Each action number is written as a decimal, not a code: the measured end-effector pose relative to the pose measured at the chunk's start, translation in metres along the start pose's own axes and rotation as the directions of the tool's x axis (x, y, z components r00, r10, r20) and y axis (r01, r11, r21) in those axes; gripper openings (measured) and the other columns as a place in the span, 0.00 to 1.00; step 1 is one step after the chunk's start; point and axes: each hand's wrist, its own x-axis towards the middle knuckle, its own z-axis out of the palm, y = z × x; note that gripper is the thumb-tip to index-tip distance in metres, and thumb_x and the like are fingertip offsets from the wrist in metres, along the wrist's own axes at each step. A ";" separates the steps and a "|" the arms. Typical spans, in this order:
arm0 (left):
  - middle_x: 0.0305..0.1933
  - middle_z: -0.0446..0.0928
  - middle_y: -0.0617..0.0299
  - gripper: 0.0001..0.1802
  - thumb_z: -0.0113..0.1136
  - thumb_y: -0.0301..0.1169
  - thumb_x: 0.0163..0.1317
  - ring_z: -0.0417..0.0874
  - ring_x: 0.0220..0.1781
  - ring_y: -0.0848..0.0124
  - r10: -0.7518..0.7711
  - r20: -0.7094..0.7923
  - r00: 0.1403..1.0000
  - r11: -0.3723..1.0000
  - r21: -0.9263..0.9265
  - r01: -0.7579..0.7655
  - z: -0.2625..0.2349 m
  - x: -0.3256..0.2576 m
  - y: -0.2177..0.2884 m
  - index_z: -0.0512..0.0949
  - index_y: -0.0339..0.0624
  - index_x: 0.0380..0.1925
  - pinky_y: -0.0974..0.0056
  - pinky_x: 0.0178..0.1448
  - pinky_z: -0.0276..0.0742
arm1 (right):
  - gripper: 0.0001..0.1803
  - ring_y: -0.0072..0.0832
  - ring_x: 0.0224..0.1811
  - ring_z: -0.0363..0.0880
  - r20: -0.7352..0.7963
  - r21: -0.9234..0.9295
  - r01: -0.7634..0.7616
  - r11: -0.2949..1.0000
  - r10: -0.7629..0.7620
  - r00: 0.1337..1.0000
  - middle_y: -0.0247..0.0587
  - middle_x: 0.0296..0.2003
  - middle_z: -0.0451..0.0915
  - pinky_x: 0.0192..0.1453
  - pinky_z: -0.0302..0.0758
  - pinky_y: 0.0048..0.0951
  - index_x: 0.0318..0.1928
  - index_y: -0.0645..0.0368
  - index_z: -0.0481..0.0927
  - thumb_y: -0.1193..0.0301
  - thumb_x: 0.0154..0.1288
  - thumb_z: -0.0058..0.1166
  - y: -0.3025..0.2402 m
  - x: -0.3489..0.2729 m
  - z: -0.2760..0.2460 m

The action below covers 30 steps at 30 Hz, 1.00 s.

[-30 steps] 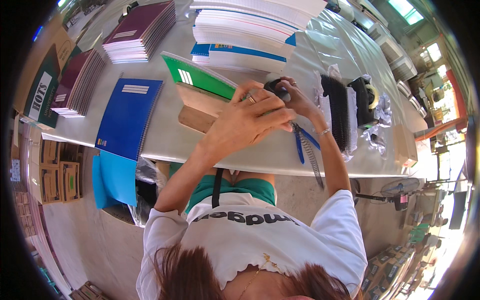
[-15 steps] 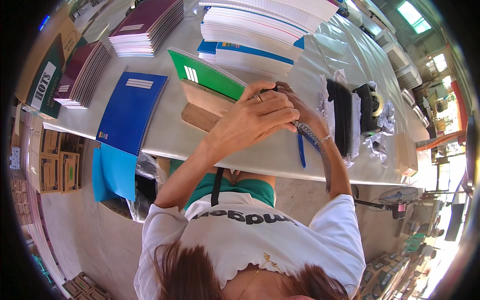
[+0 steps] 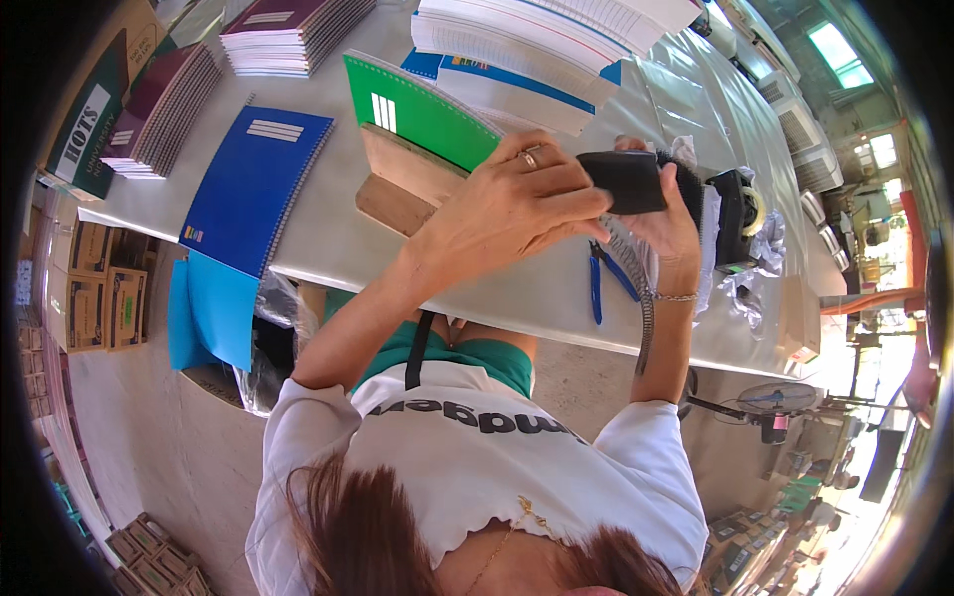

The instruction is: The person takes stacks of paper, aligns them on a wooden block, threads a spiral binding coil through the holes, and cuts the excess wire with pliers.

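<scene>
My left hand [image 3: 517,199] is closed, its fingers pinched near the top end of a dark spiral binding coil [image 3: 646,313] that hangs down along my right wrist. My right hand [image 3: 668,223] grips a smooth black block-like object [image 3: 621,181] whose exact kind I cannot make out. Its near end is beside my left fingertips. Behind my left hand, a green spiral notebook [image 3: 422,109] leans upright against a wooden stand [image 3: 397,179]. Blue-handled pliers [image 3: 598,288] lie on the table below my hands, partly hidden.
A blue spiral notebook [image 3: 260,189] lies at the left. Stacks of maroon notebooks [image 3: 288,40] and white paper sheets [image 3: 537,40] stand farther back. At the right is a black tape dispenser [image 3: 733,219]. A carton [image 3: 89,129] sits at the far left; a fan [image 3: 780,399] stands beyond the table.
My right hand has come out from behind my left, moving right and turning, and the black object now shows in it. More of the blue-handled pliers is visible.
</scene>
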 end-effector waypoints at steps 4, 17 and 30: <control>0.42 0.77 0.67 0.16 0.65 0.41 0.50 0.78 0.47 0.66 -0.041 0.010 0.999 0.997 0.065 0.040 0.001 0.002 0.000 0.78 0.49 0.38 0.50 0.65 0.61 | 0.40 0.37 0.50 0.78 0.005 -0.224 0.071 0.972 -0.071 0.997 0.54 0.52 0.74 0.49 0.80 0.37 0.58 0.63 0.66 0.41 0.59 0.54 -0.023 -0.010 0.008; 0.36 0.76 0.72 0.24 0.73 0.53 0.37 0.72 0.54 0.63 -0.329 -0.191 0.925 0.892 0.258 0.371 -0.007 -0.008 0.012 0.79 0.50 0.28 0.27 0.68 0.30 | 0.24 0.35 0.49 0.79 0.146 -0.783 0.087 0.616 0.046 0.988 0.49 0.47 0.80 0.55 0.72 0.32 0.44 0.67 0.81 0.60 0.53 0.66 -0.055 0.010 0.045; 0.34 0.78 0.68 0.33 0.73 0.53 0.37 0.74 0.51 0.64 -0.372 -0.161 0.914 0.903 0.165 0.397 -0.013 -0.001 0.003 0.75 0.52 0.43 0.31 0.71 0.27 | 0.21 0.28 0.50 0.77 0.068 -0.791 -0.023 0.612 0.126 0.990 0.38 0.46 0.80 0.57 0.71 0.29 0.48 0.62 0.80 0.70 0.53 0.67 -0.061 0.023 0.056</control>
